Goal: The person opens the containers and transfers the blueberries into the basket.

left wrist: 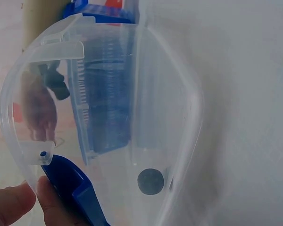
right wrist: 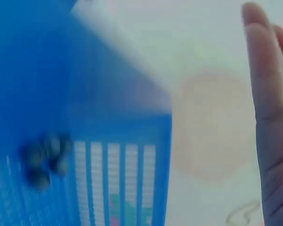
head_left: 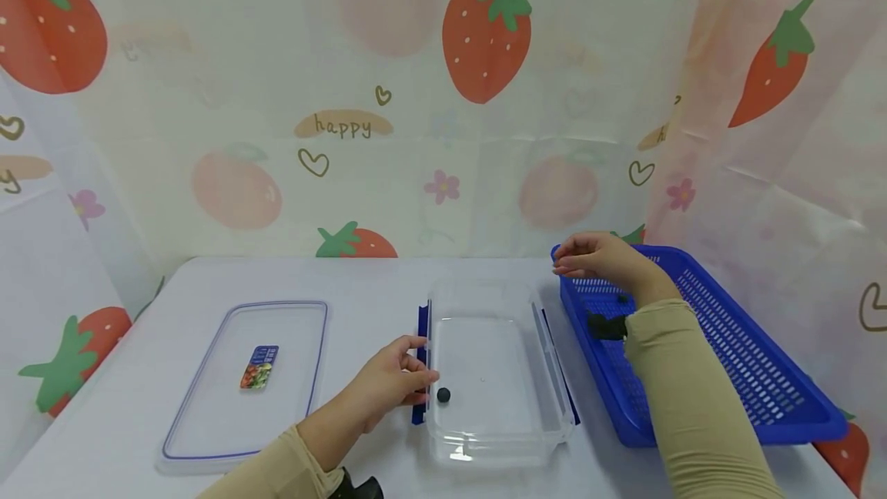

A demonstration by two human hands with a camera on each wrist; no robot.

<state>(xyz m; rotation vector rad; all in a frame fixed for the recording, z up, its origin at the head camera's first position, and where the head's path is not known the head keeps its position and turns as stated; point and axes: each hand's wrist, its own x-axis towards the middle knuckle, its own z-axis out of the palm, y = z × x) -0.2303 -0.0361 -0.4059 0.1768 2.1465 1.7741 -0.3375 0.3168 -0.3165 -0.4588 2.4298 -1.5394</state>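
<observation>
My left hand (head_left: 395, 376) holds the left side wall of a clear plastic box (head_left: 547, 422), thumb and fingers at its rim beside a dark blue latch (left wrist: 68, 181). One small dark ball (head_left: 443, 395) lies inside the box, close to that wall. My right hand (head_left: 613, 260) hovers over the back left corner of a blue slotted basket (head_left: 807, 406). Its fingers (right wrist: 269, 103) look nearly straight in the right wrist view, and nothing shows in them. Several dark balls (right wrist: 45, 157), blurred, sit in the basket.
A clear lid (head_left: 208, 422) with a blue seal and a small printed label (head_left: 259, 366) lies on the white table (head_left: 374, 291) to the left. Behind the table hangs a strawberry-patterned cloth (head_left: 416, 60). The basket stands to the right of the box.
</observation>
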